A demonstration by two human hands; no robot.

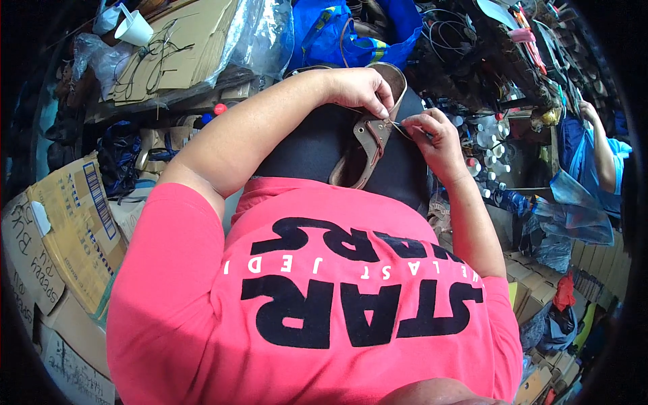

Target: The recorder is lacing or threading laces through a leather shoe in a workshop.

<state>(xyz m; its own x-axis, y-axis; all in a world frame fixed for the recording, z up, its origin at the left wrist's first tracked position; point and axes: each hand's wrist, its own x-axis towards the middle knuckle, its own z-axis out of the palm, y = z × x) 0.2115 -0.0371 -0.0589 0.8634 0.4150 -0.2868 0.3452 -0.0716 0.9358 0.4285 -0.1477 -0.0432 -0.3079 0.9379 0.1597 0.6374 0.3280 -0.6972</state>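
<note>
A brown and tan leather sandal with a metal eyelet lies across my dark-trousered lap. My left hand is closed on its strap, fingertips pressed together at the edge. From that spot a thin, light strand runs to my right hand, which pinches it between thumb and forefinger. Whether the strand is a thread or a needle is too small to make out. The sandal's far end passes behind my left hand and shows beyond it.
Ahead stands a blue bag with things inside. Flat cardboard with dark cords and a white cup lies far left. Cardboard boxes stack at left. Plastic bottles crowd the right, near another person's arm.
</note>
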